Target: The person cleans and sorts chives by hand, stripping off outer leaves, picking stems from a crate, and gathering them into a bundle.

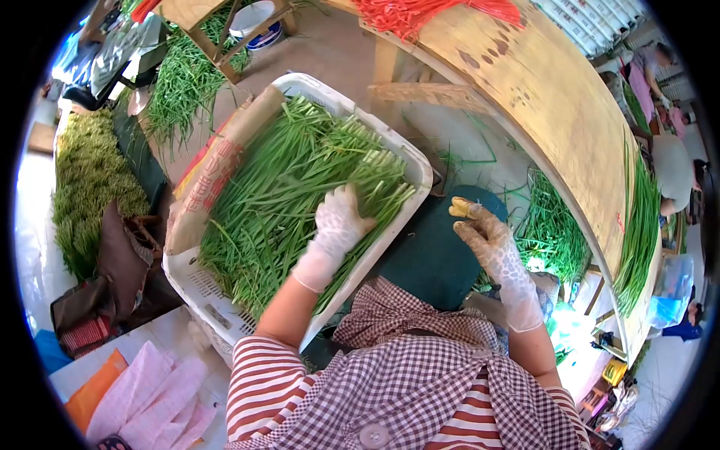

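Note:
A white plastic crate (385, 135) is filled with long green leafy stalks (285, 176), their pale cut ends towards the right side. Cardboard with red print (217, 169) lines the crate's left side. My left hand (339, 225), in a whitish glove, lies on the stalks near the crate's right edge, its thumb apart from the fingers; no stalk shows gripped in it. My right hand (486, 236), in a patterned glove with yellowed fingertips, hangs over the dark green stool (439, 259) to the right of the crate. Its fingers are apart and hold nothing.
A curved wooden table (555, 97) runs along the right, bearing red ties (442, 11) and a green bundle (637, 225). Loose greens (555, 232) lie beneath it. A bucket (256, 26) stands at the top. Another person (649, 71) is at the far right.

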A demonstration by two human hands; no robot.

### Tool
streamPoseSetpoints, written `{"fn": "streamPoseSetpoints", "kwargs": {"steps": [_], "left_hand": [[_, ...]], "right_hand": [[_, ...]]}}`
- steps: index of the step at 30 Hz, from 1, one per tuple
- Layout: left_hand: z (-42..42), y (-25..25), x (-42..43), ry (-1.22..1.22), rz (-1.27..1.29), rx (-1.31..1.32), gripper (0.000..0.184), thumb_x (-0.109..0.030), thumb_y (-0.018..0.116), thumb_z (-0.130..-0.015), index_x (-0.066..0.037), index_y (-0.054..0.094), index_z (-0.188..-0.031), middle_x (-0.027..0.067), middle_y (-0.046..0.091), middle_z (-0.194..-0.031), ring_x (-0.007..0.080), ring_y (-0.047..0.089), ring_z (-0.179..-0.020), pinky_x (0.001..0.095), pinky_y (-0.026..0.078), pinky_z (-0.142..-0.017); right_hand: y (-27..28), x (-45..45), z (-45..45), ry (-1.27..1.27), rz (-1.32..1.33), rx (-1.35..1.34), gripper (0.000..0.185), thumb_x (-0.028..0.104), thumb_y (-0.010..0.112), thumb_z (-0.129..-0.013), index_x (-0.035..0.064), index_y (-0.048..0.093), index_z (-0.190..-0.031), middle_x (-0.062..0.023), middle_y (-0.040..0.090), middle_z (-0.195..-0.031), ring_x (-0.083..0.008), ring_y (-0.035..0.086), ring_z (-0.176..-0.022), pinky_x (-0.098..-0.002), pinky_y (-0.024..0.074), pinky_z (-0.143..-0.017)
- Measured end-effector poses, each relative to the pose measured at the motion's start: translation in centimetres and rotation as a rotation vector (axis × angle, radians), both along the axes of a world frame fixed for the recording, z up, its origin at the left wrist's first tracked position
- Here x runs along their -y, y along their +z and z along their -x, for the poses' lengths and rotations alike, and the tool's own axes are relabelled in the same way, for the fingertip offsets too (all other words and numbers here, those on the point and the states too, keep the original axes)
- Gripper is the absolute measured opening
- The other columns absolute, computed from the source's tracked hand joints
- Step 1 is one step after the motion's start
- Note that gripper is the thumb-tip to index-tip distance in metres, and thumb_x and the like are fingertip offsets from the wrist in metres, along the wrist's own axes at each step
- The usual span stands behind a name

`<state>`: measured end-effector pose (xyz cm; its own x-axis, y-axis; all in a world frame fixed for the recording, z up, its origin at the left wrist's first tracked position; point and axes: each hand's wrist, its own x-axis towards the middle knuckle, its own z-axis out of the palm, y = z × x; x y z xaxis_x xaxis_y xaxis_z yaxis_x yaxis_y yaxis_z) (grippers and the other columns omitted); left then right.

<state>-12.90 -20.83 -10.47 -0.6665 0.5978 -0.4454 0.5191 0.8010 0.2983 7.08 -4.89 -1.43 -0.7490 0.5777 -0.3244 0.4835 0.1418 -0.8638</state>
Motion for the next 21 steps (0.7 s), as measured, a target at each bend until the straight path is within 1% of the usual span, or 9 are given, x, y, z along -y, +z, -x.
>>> {"fn": "streamPoseSetpoints", "kwargs": {"steps": [3, 6, 8, 9, 11, 13, 17, 19, 21], "left_hand": [[-2.7, -5.1, -0.2, 0.157, 0.047, -0.336, 0.107, -0.035, 0.087, -0.058, -0.006, 0.027, -0.143, 0.0177, 0.048, -0.131, 0.0315, 0.050, -0.118, 0.0403, 0.044, -0.097], [-1.3, -8.8, -0.1, 0.228, -0.192, -0.089, 0.105, -0.027, 0.087, -0.057, -0.009, 0.028, -0.142, 0.0173, 0.054, -0.122, 0.0359, 0.056, -0.108, 0.0424, 0.049, -0.090], [0.2, -7.9, 0.8, 0.265, -0.301, 0.014, 0.090, -0.023, 0.089, -0.053, -0.009, 0.047, -0.132, 0.0164, 0.062, -0.110, 0.0308, 0.062, -0.100, 0.0400, 0.050, -0.090], [2.1, -9.9, 2.1, 0.306, -0.427, 0.160, 0.090, -0.021, 0.090, -0.052, -0.008, 0.049, -0.131, 0.0159, 0.063, -0.111, 0.0281, 0.062, -0.102, 0.0375, 0.050, -0.091], [4.0, -7.2, 3.5, 0.445, -0.518, 0.491, 0.096, -0.016, 0.092, -0.049, -0.001, 0.047, -0.133, 0.0178, 0.062, -0.119, 0.0224, 0.061, -0.107, 0.0320, 0.048, -0.095], [5.7, -12.6, 6.1, 0.551, -0.768, 0.688, 0.098, -0.016, 0.092, -0.051, 0.006, 0.044, -0.133, 0.0225, 0.059, -0.122, 0.0272, 0.059, -0.111, 0.0336, 0.046, -0.097], [5.0, -12.1, 6.6, 0.541, -0.738, 0.540, 0.099, -0.018, 0.093, -0.050, 0.007, 0.044, -0.133, 0.0231, 0.058, -0.124, 0.0296, 0.056, -0.115, 0.0356, 0.043, -0.100], [3.3, -5.2, 5.2, 0.504, -0.558, 0.478, 0.099, -0.021, 0.092, -0.051, 0.007, 0.044, -0.132, 0.0232, 0.057, -0.125, 0.0294, 0.053, -0.118, 0.0361, 0.041, -0.103], [2.8, -8.4, 5.7, 0.430, -0.700, 0.383, 0.093, -0.013, 0.089, -0.056, 0.007, 0.041, -0.134, 0.0205, 0.061, -0.115, 0.0246, 0.059, -0.104, 0.0322, 0.047, -0.092]], "right_hand": [[-1.4, 0.8, 0.5, 0.061, 0.028, 0.032, 0.043, 0.012, 0.066, -0.087, 0.0013, 0.054, -0.127, -0.0124, 0.063, -0.116, -0.0169, 0.063, -0.098, -0.0288, 0.0496, -0.089], [-3.8, 2.0, 1.3, 0.098, 0.104, 0.040, 0.040, 0.013, 0.066, -0.087, 0.0002, 0.055, -0.124, -0.0126, 0.064, -0.114, -0.0174, 0.063, -0.099, -0.0282, 0.0495, -0.090], [-5.7, 2.3, 1.6, 0.120, 0.120, 0.043, 0.040, 0.014, 0.065, -0.088, -0.0002, 0.056, -0.123, -0.0126, 0.065, -0.112, -0.0174, 0.063, -0.099, -0.0281, 0.0493, -0.090], [-6.4, 2.5, 1.6, 0.108, 0.093, 0.026, 0.040, 0.016, 0.066, -0.087, -0.0006, 0.056, -0.122, -0.0129, 0.066, -0.110, -0.0174, 0.064, -0.098, -0.0281, 0.0491, -0.090], [-6.3, 2.6, 2.0, 0.052, 0.129, 0.051, 0.044, 0.017, 0.069, -0.084, 0.0000, 0.056, -0.122, -0.0131, 0.066, -0.111, -0.0174, 0.064, -0.097, -0.0283, 0.0493, -0.089], [-6.5, 3.0, 2.7, -0.002, 0.136, 0.043, 0.047, 0.019, 0.072, -0.082, 0.0005, 0.056, -0.123, -0.0133, 0.066, -0.111, -0.0174, 0.064, -0.095, -0.0283, 0.0496, -0.088], [-8.8, 6.2, 6.6, -0.117, -0.064, -0.103, 0.055, 0.026, 0.076, -0.077, 0.0011, 0.057, -0.122, -0.0148, 0.065, -0.110, -0.0213, 0.063, -0.096, -0.0317, 0.0482, -0.089], [-9.1, 7.1, 9.5, -0.156, -0.196, -0.094, 0.053, 0.029, 0.075, -0.079, 0.0010, 0.058, -0.120, -0.0162, 0.064, -0.110, -0.0242, 0.061, -0.099, -0.0331, 0.0454, -0.092], [-11.6, 6.9, 11.7, -0.176, -0.120, -0.088, 0.049, 0.032, 0.072, -0.082, 0.0010, 0.059, -0.118, -0.0173, 0.064, -0.109, -0.0263, 0.060, -0.101, -0.0338, 0.0429, -0.094]]}}
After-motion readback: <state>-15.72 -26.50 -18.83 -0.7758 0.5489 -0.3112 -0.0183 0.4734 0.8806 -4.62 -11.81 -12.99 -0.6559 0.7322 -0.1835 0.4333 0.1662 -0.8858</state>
